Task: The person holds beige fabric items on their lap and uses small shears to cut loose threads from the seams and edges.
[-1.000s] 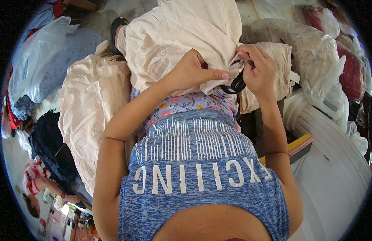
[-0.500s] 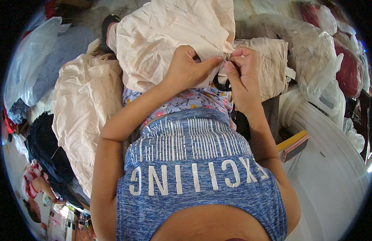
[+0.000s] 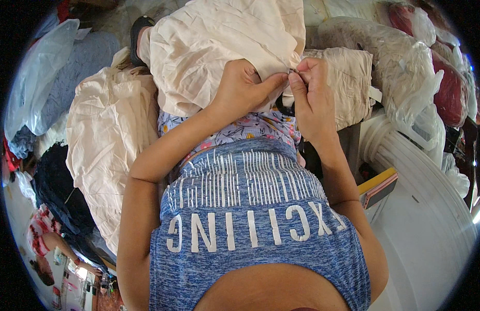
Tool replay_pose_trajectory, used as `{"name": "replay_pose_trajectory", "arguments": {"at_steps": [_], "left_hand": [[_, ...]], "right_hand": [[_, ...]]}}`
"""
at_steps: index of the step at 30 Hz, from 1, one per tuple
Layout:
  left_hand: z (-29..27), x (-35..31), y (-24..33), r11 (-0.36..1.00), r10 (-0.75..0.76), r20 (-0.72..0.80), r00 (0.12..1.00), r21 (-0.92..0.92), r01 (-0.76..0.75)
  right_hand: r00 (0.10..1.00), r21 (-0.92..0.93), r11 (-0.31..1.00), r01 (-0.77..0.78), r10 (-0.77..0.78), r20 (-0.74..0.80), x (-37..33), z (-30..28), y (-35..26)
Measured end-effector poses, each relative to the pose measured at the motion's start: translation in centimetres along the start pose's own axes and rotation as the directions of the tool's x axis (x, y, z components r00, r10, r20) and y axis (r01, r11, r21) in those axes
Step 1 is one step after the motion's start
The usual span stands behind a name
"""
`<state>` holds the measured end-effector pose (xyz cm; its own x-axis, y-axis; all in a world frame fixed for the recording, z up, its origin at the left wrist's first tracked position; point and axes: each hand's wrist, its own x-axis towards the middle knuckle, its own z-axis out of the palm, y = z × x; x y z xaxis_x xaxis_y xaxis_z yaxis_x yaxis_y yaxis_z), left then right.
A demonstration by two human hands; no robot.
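A cream cloth (image 3: 224, 39) lies bunched over my lap and knees. My left hand (image 3: 245, 88) is closed on its right-hand edge, the thumb stretched toward my other hand and the fingers partly behind the fabric. Against that thumb tip, my right hand (image 3: 315, 96) pinches the same edge between thumb and fingers. Something small and dark shows at the meeting fingertips, too small to make out. A black loop (image 3: 285, 106) hangs just below, beside the flowered fabric (image 3: 224, 129) on my lap.
More cream cloth is heaped at my left (image 3: 110, 150) and a folded cream pile (image 3: 348, 83) sits at my right. Clear plastic bags of fabric (image 3: 374, 52) stand beyond. A white plastic chair (image 3: 421, 223) holds a yellow-edged flat object (image 3: 377, 187). Another person (image 3: 48, 238) is at lower left.
My right hand's fingers have shifted slightly up and left at the cloth edge. My left hand stays almost in place, and the cloth has barely moved.
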<state>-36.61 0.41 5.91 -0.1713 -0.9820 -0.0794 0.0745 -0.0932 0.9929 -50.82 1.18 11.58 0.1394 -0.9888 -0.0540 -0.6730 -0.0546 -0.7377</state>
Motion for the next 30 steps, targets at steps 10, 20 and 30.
{"name": "replay_pose_trajectory", "arguments": {"at_steps": [10, 20, 30], "left_hand": [[0.1, 0.0, 0.7, 0.994, -0.057, 0.000, 0.998, -0.096, 0.057], [-1.8, 1.0, -0.4, 0.883, -0.385, 0.224, 0.895, -0.192, 0.428], [-2.5, 1.9, -1.5, 0.909, -0.283, 0.348, 0.894, -0.199, 0.365]], "right_hand": [[0.999, 0.002, 1.000, 0.019, -0.019, 0.029, 0.0, -0.2, 0.2], [0.997, 0.182, 0.981, 0.068, -0.071, 0.007, 1.5, 0.6, 4.3], [0.946, -0.167, 0.933, 0.319, -0.324, -0.004, 2.8, 0.2, 4.0]]}}
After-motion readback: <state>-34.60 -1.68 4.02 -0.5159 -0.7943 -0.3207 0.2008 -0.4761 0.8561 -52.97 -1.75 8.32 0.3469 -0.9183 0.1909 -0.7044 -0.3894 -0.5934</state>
